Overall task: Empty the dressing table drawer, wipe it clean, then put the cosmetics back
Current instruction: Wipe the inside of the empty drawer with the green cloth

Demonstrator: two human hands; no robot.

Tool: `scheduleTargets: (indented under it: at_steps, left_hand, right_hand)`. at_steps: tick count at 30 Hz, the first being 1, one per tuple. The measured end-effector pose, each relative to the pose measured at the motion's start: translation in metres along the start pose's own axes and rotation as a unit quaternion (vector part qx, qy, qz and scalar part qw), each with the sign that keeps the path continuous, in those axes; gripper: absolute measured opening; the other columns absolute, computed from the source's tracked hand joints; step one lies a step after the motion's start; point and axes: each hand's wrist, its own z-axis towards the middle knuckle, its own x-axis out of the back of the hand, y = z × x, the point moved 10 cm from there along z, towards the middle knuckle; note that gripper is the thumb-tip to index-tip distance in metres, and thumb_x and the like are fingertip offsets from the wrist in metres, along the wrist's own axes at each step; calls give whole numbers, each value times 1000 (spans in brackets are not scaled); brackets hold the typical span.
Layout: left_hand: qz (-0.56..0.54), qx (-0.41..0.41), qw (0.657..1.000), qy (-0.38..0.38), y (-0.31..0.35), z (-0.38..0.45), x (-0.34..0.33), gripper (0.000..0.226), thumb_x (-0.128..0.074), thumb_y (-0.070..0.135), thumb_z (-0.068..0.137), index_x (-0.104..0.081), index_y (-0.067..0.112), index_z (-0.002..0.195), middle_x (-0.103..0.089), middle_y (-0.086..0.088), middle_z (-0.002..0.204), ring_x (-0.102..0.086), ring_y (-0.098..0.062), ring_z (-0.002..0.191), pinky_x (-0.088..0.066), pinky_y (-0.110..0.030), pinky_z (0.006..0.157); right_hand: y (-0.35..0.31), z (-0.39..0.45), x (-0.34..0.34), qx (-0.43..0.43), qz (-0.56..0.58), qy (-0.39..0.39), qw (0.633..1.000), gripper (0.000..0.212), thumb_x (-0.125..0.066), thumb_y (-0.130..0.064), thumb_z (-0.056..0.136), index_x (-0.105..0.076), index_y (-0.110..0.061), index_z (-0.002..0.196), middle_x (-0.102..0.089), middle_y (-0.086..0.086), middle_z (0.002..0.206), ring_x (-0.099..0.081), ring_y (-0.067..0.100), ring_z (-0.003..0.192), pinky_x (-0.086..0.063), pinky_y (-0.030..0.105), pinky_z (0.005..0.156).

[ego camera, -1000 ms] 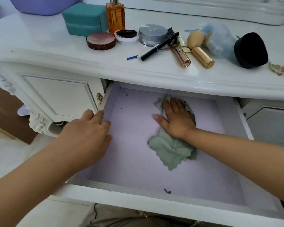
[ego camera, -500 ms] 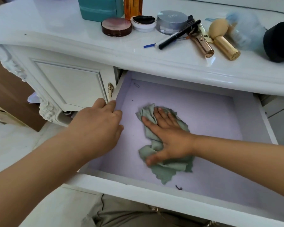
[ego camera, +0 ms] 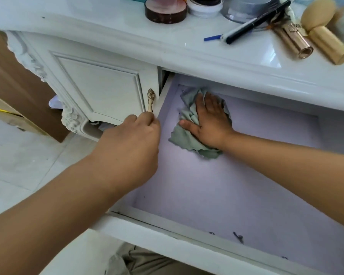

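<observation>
Best done with right hand [ego camera: 211, 118] flat, fingers spread, pressing green cloth [ego camera: 189, 135] into far left corner of emptied drawer [ego camera: 246, 195], left hand [ego camera: 131, 143] curled over its left rim, bracing, cosmetics [ego camera: 165, 9] waiting on tabletop [ego camera: 107, 26].

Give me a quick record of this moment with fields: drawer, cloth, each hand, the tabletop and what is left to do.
drawer: open, lilac lined, no cosmetics inside
cloth: green, crumpled, far left corner
right hand: flat, pressing cloth
left hand: on drawer's left wall
tabletop: compact, black pen, gold tube
left to do: finish wiping, return cosmetics
</observation>
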Motion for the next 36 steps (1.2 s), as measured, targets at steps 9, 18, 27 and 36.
scheduleTargets:
  at_steps: [9,18,27,36]
  left_hand:
    - [-26,-5,1000,-6,-1,1,0,54,-45,36,92,-24,16,137,-23,2,142,-43,-22,116,-41,-31,77]
    - [-66,3,997,-28,-3,2,-2,62,-47,47,88,-27,16,138,-21,3,145,-46,-22,116,-41,-33,87]
    - [-12,-39,996,-83,7,0,-17,71,-42,43,92,-6,15,146,11,0,156,-24,-23,136,-36,-39,104]
    - [13,-32,995,-90,3,-1,-19,60,-40,26,94,-10,12,144,15,-3,156,-37,-25,128,-44,-38,90]
  right_hand:
    - [-20,38,-1,63,-4,-33,997,103,-45,-72,76,6,-19,148,8,5,158,8,21,145,5,35,117]
    - [-40,13,-12,132,-16,-50,990,89,-42,-64,84,0,-20,149,2,4,158,3,20,145,0,35,118]
    - [-74,-61,-30,234,-22,-78,969,91,-24,-72,76,-7,-21,148,-1,4,158,3,20,146,4,35,118]
    - [-98,-130,-41,413,24,-122,902,55,-46,-37,92,-38,-12,140,-34,8,150,-19,22,143,-13,37,118]
